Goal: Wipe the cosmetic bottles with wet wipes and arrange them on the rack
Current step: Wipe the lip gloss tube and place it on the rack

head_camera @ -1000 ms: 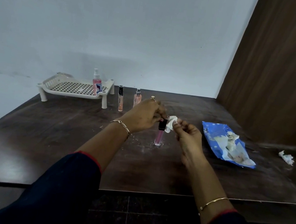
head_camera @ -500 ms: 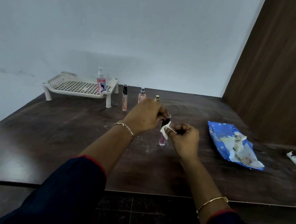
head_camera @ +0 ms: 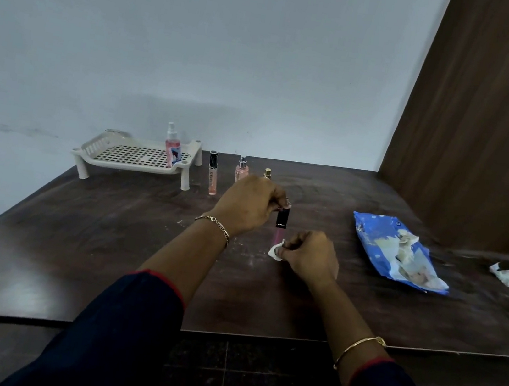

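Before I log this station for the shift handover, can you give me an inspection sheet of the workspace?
Surface: dark wooden table, white specks near the middle.
Job's things: white rack with one pink spray bottle standing on it; lip gloss tube, perfume bottle and gold-capped bottle upright on the table beside the rack; black-capped pink tube in hand.
Clutter: open blue wipes pack; crumpled wipe at far right.
Hands: left hand pinches the tube's cap; right hand holds a wet wipe against its lower part.
Cables: nothing seen.
Surroundings: white wall, wooden panel at right.
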`<state>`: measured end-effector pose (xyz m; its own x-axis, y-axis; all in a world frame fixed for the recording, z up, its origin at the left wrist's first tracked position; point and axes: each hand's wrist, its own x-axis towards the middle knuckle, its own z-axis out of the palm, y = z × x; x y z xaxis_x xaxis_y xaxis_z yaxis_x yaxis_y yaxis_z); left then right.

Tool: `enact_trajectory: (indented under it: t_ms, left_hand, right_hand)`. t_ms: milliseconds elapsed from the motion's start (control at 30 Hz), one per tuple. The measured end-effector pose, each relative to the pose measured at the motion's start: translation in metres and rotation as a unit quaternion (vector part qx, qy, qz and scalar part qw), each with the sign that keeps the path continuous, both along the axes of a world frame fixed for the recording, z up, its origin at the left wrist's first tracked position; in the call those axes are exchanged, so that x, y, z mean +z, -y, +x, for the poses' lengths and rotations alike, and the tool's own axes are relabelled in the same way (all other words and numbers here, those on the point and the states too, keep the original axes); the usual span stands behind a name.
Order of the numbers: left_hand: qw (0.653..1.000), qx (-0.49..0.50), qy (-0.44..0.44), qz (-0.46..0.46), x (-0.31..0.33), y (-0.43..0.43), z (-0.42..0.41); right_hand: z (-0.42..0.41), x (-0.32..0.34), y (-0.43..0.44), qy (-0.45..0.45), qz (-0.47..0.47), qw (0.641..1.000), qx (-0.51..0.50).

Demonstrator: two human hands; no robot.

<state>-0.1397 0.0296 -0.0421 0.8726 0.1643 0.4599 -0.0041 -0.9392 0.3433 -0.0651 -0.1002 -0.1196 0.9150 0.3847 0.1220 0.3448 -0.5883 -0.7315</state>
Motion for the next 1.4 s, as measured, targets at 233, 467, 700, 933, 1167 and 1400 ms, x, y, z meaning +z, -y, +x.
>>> enact_trajectory:
  t_ms: [233,467,700,933,1167,1400]
  left_hand:
    - [1.000,-0.004,-0.001,-0.015,0.000,-0.002,0.004]
    - [1.000,-0.005,0.001,-0.028,-0.002,-0.002,0.004]
    - [1.000,-0.002,-0.004,-0.022,0.000,-0.001,0.001]
    - [1.000,0.007,-0.009,-0.009,0.001,0.000,0.001]
    - [1.000,0.013,-0.010,-0.024,0.000,-0.001,0.001]
    - [1.000,0.017,-0.007,-0.025,-0.001,0.000,-0.001]
  right_hand:
    - [-0.006,0.022,-0.002,0.049,0.144,0.988,-0.022]
    - [-0.007,0.017,-0.009,0.047,0.194,0.979,-0.032]
    - [-0.007,0.013,-0.014,0.000,0.260,0.965,-0.019]
    - [-0.002,0.012,-0.015,-0.070,0.310,0.948,-0.010]
    - [-0.001,-0.003,-0.010,-0.096,0.287,0.953,-0.010]
    - [0.006,0.000,0.009,-0.145,0.344,0.927,-0.022]
